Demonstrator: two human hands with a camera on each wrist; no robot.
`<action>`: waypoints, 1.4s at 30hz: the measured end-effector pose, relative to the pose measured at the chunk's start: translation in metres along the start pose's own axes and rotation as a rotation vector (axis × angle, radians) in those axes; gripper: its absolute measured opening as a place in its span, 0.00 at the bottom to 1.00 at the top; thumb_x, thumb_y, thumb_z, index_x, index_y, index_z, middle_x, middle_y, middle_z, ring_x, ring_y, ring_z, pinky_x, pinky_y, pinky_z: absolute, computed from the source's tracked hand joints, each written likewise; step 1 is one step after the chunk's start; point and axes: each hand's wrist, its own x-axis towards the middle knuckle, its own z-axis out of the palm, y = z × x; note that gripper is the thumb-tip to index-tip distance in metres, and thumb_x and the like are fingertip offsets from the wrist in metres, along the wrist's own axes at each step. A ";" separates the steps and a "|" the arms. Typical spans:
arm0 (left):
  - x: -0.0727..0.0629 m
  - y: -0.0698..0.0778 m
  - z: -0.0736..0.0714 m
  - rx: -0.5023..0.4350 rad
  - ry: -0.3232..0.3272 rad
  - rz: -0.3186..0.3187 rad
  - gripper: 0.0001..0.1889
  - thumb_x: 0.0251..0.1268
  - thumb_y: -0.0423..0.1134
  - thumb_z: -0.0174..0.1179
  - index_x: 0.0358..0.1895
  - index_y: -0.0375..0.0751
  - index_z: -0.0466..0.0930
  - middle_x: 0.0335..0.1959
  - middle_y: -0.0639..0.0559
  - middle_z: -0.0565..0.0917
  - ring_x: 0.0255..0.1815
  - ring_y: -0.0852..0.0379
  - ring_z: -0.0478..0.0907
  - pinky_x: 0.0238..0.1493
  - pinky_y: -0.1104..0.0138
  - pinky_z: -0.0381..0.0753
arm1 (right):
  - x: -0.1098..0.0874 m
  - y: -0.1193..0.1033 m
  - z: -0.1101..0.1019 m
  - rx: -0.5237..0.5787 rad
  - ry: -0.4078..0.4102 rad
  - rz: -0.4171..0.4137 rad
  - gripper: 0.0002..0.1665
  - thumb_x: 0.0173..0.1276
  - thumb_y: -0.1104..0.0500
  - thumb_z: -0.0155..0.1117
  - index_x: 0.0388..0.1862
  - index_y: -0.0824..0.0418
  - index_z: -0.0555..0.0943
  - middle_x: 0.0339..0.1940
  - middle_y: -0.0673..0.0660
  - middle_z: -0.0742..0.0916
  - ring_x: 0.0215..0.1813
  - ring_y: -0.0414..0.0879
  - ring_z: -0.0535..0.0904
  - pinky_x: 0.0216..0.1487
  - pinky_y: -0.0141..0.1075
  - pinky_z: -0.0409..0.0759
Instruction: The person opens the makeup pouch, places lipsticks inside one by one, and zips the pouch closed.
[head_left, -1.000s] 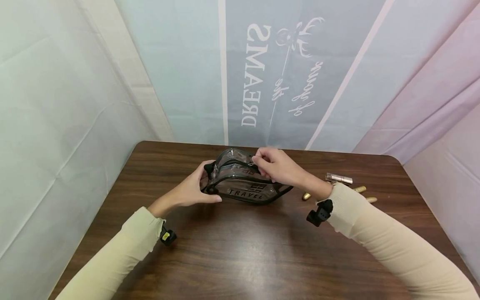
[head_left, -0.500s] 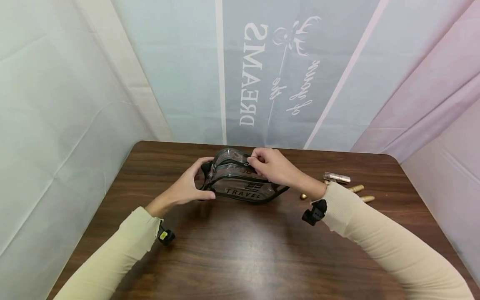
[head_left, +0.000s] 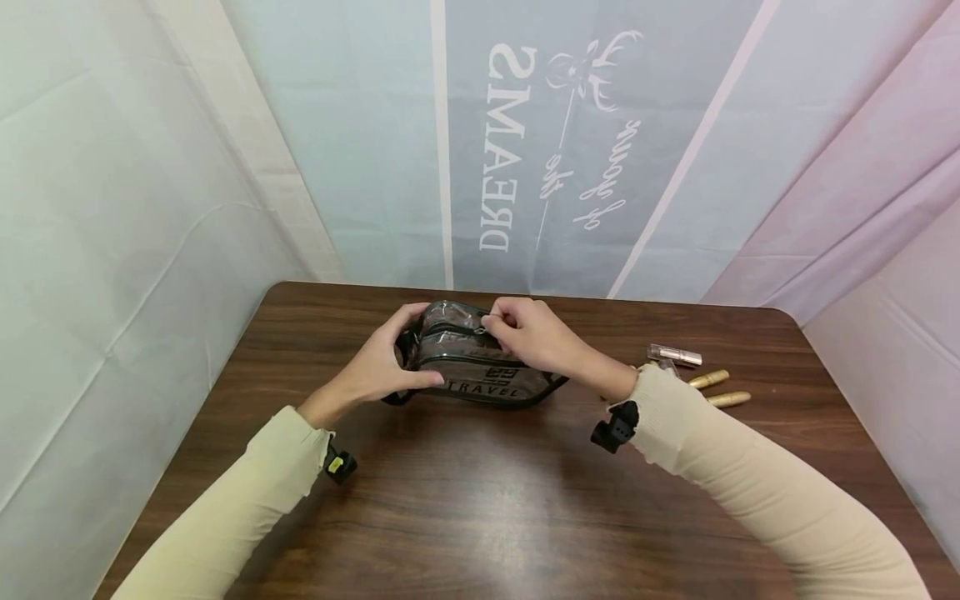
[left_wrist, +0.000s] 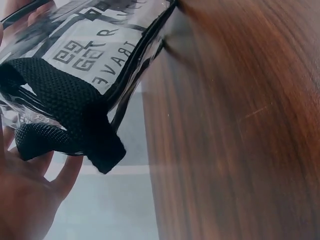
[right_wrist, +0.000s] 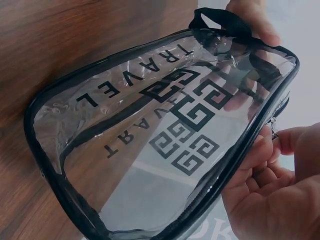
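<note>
A clear travel pouch with black piping and the word TRAVEL (head_left: 468,388) is on the table in the head view. My left hand (head_left: 378,362) grips its left end, thumb in front and fingers behind. In the left wrist view, a black webbing strap (left_wrist: 62,95) loops out from that end, beside the left hand (left_wrist: 27,195). Over the top seam, my right hand (head_left: 536,340) pinches the zipper pull (head_left: 481,331) between thumb and curled forefinger. The right wrist view shows the right hand (right_wrist: 280,185) at the pull and the pouch (right_wrist: 165,195) with nothing visible inside.
Right of the pouch lie a clear-and-silver tube (head_left: 675,356) and two gold tubes (head_left: 708,379), partly behind the right sleeve (head_left: 720,450). The wooden table (head_left: 495,500) ends at a printed curtain (head_left: 390,167) at the back.
My right hand has moved left along the pouch top with the zipper pull. The pouch has shifted slightly left, and more of the gold tubes shows beside the sleeve.
</note>
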 end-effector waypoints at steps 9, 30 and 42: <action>0.006 -0.002 0.006 0.089 -0.019 0.048 0.50 0.48 0.40 0.82 0.76 0.48 0.63 0.63 0.50 0.75 0.59 0.50 0.75 0.63 0.52 0.72 | 0.001 0.001 0.006 -0.029 -0.026 0.014 0.16 0.82 0.55 0.55 0.29 0.56 0.75 0.17 0.50 0.76 0.18 0.44 0.66 0.28 0.38 0.69; 0.005 -0.008 0.028 0.153 -0.098 0.070 0.39 0.68 0.54 0.66 0.77 0.51 0.60 0.69 0.50 0.65 0.64 0.52 0.67 0.65 0.50 0.69 | 0.004 -0.001 0.024 -0.018 -0.024 -0.002 0.15 0.80 0.56 0.57 0.30 0.57 0.77 0.18 0.49 0.77 0.18 0.42 0.67 0.27 0.36 0.68; 0.002 -0.013 0.033 0.198 -0.098 0.115 0.42 0.72 0.69 0.51 0.79 0.50 0.54 0.70 0.44 0.60 0.70 0.49 0.59 0.68 0.45 0.64 | 0.003 -0.002 0.020 -0.025 -0.073 0.001 0.15 0.81 0.55 0.55 0.32 0.58 0.77 0.19 0.50 0.77 0.19 0.44 0.68 0.28 0.37 0.69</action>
